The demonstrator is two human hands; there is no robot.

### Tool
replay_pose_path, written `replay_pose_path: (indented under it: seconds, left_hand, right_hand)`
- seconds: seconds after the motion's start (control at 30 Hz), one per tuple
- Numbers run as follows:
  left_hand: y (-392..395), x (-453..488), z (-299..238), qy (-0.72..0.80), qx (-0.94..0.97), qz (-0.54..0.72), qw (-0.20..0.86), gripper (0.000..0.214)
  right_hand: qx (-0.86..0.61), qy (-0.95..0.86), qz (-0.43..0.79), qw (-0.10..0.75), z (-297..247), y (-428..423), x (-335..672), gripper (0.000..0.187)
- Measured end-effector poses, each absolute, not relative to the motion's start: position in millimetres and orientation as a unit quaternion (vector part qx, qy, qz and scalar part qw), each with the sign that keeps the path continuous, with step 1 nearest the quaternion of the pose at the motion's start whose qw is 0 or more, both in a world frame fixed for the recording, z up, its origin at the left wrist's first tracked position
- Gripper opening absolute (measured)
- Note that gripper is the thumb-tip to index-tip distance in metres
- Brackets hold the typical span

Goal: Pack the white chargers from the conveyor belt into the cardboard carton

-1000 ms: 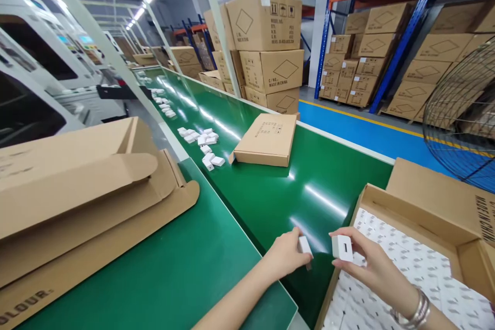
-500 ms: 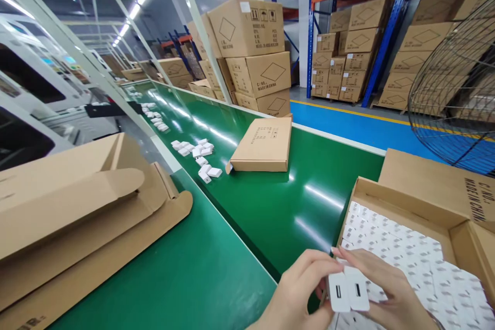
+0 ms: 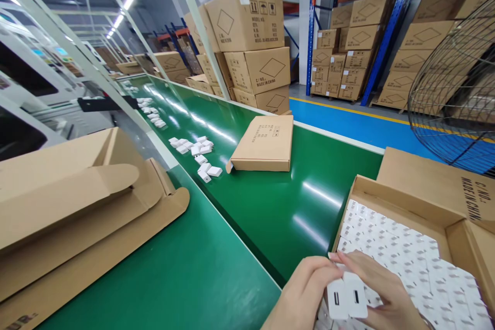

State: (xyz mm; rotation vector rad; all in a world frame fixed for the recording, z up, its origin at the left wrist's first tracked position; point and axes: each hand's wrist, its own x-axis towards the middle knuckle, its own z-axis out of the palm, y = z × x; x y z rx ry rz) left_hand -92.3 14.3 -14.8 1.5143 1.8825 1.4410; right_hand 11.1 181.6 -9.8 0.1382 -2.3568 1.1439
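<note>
Two white adapters (image 3: 356, 298), ports facing me, are meeting side by side at the open carton (image 3: 406, 209), my left grip (image 3: 303, 291) and right grip (image 3: 389, 291) clamping them.

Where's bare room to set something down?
Free: the green belt between closed carton and open box; the green tabletop right of the folded cardboard. Crowded: the box of white adapters, near the left hand and right hand; left of the carton, where loose adapters lie.
</note>
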Motion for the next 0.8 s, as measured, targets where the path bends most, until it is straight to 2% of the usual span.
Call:
replay_pose_path:
  seconds: [0.1, 0.23, 0.37, 0.43, 0.5, 0.6, 0.7, 0.8]
  left_hand:
    - [18, -87, -19, 0.668, 0.541, 0.503, 0.098, 0.061]
    - [21, -85, -26, 0.665, 0.525, 0.527, 0.068, 0.05]
    - [19, -88, -17, 0.597, 0.479, 0.618, 0.178, 0.047]
    - [20, -88, -8, 0.542, 0.421, 0.671, 0.282, 0.047]
    - [22, -85, 0, 0.478, 0.355, 0.718, 0.36, 0.048]
    - [31, -76, 5, 0.421, 0.31, 0.759, 0.387, 0.047]
    - [45, -77, -3, 0.45, 0.286, 0.757, 0.378, 0.047]
    - [61, -103, -16, 0.479, 0.189, 0.746, 0.423, 0.051]
  right_hand:
    - [0.068, -0.877, 0.392, 0.268, -8, 178, 10, 0.059]
    - [0.092, -0.899, 0.307, 0.298, -2, 175, 11, 0.06]
    - [0.09, -0.9, 0.269, 0.332, -3, 172, 15, 0.058]
    - [0.075, -0.887, 0.309, 0.334, -6, 168, 18, 0.059]
    - [0.06, -0.862, 0.375, 0.336, -7, 161, 20, 0.052]
    - [0.038, -0.841, 0.422, 0.337, -4, 157, 20, 0.044]
    - [0.03, -0.874, 0.355, 0.331, 1, 175, 21, 0.039]
    - [0.002, -0.922, 0.212, 0.325, 5, 222, 30, 0.041]
